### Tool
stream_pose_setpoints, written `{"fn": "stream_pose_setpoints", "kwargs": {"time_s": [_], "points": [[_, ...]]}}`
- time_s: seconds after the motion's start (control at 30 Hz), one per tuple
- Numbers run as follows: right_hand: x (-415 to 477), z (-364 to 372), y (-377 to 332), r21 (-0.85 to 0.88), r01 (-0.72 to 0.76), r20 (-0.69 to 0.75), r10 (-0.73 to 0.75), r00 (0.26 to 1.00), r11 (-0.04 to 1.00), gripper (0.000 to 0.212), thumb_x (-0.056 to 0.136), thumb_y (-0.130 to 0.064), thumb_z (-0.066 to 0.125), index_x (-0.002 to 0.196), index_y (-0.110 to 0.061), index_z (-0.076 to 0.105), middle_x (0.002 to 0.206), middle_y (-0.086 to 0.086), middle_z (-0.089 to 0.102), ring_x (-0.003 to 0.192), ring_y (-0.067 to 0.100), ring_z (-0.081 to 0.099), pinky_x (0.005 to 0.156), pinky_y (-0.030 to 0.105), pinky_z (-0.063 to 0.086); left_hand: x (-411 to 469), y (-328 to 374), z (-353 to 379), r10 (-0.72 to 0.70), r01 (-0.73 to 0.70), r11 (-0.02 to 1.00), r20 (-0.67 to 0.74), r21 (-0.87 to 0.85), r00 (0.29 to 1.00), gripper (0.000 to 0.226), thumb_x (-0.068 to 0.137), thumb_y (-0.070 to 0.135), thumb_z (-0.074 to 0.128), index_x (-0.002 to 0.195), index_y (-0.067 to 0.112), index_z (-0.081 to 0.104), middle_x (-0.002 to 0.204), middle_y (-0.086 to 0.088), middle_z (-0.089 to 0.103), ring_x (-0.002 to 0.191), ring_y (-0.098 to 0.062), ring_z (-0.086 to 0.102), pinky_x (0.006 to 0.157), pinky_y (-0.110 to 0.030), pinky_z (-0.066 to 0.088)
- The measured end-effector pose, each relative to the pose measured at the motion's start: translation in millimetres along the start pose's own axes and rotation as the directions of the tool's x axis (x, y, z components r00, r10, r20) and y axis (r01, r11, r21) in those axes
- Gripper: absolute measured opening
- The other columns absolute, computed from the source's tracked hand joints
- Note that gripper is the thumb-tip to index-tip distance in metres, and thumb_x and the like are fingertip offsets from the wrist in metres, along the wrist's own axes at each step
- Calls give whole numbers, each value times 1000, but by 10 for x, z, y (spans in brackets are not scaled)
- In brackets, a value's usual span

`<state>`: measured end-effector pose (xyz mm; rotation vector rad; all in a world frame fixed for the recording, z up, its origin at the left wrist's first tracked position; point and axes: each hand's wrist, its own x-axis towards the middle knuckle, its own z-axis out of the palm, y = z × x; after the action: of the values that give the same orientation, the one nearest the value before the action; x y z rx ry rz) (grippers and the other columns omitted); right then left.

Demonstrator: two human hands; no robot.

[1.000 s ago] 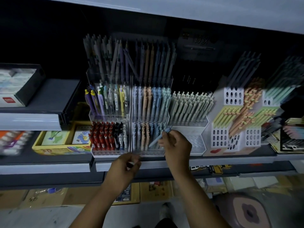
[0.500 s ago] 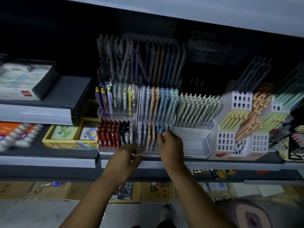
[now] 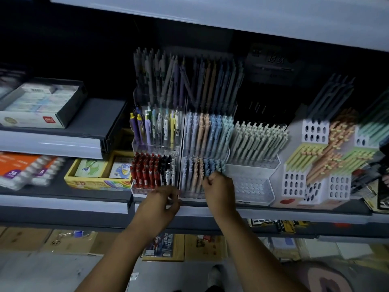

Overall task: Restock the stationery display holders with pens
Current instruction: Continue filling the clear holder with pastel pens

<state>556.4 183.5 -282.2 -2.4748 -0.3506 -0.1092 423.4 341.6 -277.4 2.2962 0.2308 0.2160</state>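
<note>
A clear tiered pen holder (image 3: pixel 181 144) stands on the middle shelf, filled with pastel pens (image 3: pixel 195 171) on the right and red and black pens (image 3: pixel 147 171) at lower left. My right hand (image 3: pixel 220 190) is at the right end of the lowest pastel row, its fingertips pinching the top of a blue pen (image 3: pixel 212 167) that stands in the row. My left hand (image 3: pixel 162 205) is at the holder's front lip with curled fingers. I cannot make out whether it grips anything.
Right of the clear holder stands a white holder (image 3: pixel 250 186) with a bare lower tier, then a white perforated holder (image 3: pixel 294 182) with green and orange pens. A yellow box (image 3: pixel 94 182) and marker packs (image 3: pixel 25 169) lie to the left. Cardboard boxes sit below the shelf edge (image 3: pixel 294 212).
My right hand has lowered the tilted blue pen into the lowest row and moved down to its top. My left hand has risen from the shelf edge to the holder's front.
</note>
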Motion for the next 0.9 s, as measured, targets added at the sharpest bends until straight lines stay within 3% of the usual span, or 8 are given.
{"fn": "stream_pose_setpoints", "kwargs": {"time_s": [0.13,0.3,0.47,0.57,0.7,0.9], "points": [[18,-16,-30,-34,3,28,-2,1000,999,23,96,-22,64,80,-6,64,77,17,68,72,30,67,62,31,48,-74,46,-35,-22,23,999,-22,50,1000,20,94,18,67,89,36,60,103,13,68,92,0,63,81,-33,57],[-89,-173,-37,-46,29,124,-23,992,998,19,97,-23,65,86,-8,67,85,11,70,80,26,69,67,25,43,-116,50,-159,-79,80,994,-29,70,996,3,95,24,65,96,27,66,105,18,67,94,0,64,83,-36,58],[-205,-509,-344,-216,319,249,-264,932,923,15,100,-27,54,93,-18,63,92,5,68,86,27,65,64,29,37,-176,202,-360,-103,115,991,-144,74,984,7,98,25,64,103,26,69,101,19,65,91,-5,64,80,-34,57],[-223,-622,-644,-99,553,374,-484,791,827,12,101,-26,53,106,-18,62,106,1,65,94,25,63,71,31,43,-312,268,-522,-135,160,980,-202,117,970,5,98,39,59,100,36,62,100,18,62,86,-3,62,77,-34,56],[-293,-606,-1094,72,738,556,-641,529,671,26,103,-27,54,127,-16,57,128,1,55,105,26,58,76,31,39,-696,312,-805,-271,325,927,-265,189,925,18,96,45,57,112,37,62,104,17,60,90,-3,59,80,-35,55],[-780,-261,-1869,249,891,637,-757,146,381,27,101,-27,55,125,-16,54,126,5,55,109,30,59,87,46,54,-1671,347,-1226,-486,598,779,-422,188,765,24,96,43,65,117,32,63,109,14,62,90,-5,58,73,-15,46]]}}
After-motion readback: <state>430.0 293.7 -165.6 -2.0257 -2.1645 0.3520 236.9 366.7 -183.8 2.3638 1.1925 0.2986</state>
